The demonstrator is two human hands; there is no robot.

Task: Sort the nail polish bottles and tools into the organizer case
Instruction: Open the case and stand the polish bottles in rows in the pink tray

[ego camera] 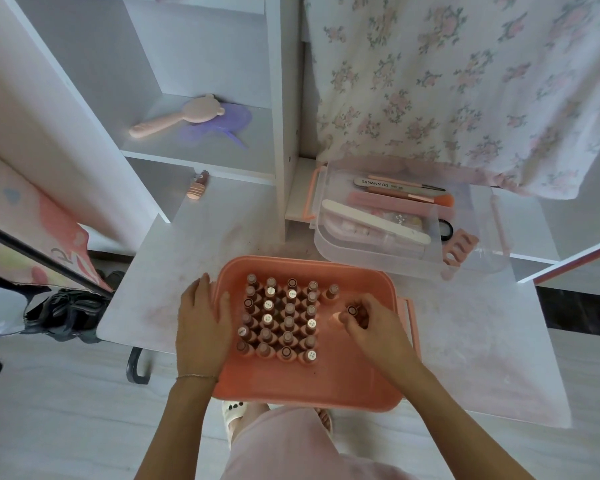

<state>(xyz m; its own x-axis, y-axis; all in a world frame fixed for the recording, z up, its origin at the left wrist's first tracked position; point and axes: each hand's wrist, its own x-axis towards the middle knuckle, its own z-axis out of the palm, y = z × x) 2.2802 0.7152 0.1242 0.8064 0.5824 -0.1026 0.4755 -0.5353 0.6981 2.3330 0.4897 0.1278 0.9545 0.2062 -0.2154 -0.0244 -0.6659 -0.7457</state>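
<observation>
Nail polish bottles (278, 320), small and pinkish with round caps, are standing upright in close rows inside a coral-pink plastic organizer case (305, 386) that is sitting on a white tabletop (174, 271). One more bottle (331, 292) is standing apart at the far right end of the rows. A person's right hand (371, 327) is reaching into the open right side of the case, its fingers curling around a dark-capped bottle (352, 310) that is held upright above the case floor. The left hand (201, 323) is resting on the case's left rim, fingers straight and relaxed, the thumb lying over the edge toward the bottles.

Behind the case, a clear plastic tray with pink latches (409, 223) is holding the tools: a white nail file (374, 221), a grey file printed with lettering (381, 184), an orange-tipped brush (430, 199) and a long pink block (399, 203). A pink toe separator (459, 245) is lying at the tray's right edge.

On a white shelf (201, 147) to the left, a pink bear-eared hairbrush (177, 119) is lying against a purple plastic piece (219, 128). A floral cloth (465, 81) is hanging over the tray's far side.
</observation>
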